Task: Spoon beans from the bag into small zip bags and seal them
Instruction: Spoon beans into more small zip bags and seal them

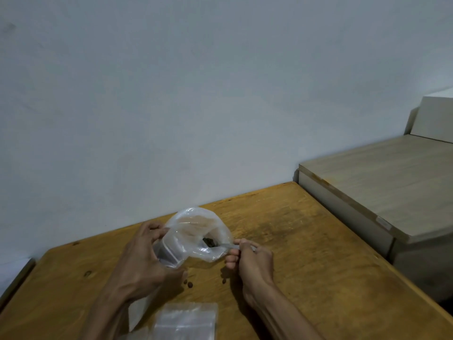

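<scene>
A clear plastic bag [196,229] stands open on the wooden table [306,253]. My left hand [144,256] grips the bag's left side together with a small zip bag [169,253] that has dark beans at its bottom. My right hand [252,261] pinches the handle of a metal spoon [224,245]. The spoon's bowl is inside the big bag and carries dark beans [208,241].
A few loose beans [188,283] lie on the table between my hands, one more bean [224,281] to the right. Empty small zip bags [188,320] lie at the near edge. A pale wooden cabinet [380,187] stands beside the table's right side. A wall rises behind.
</scene>
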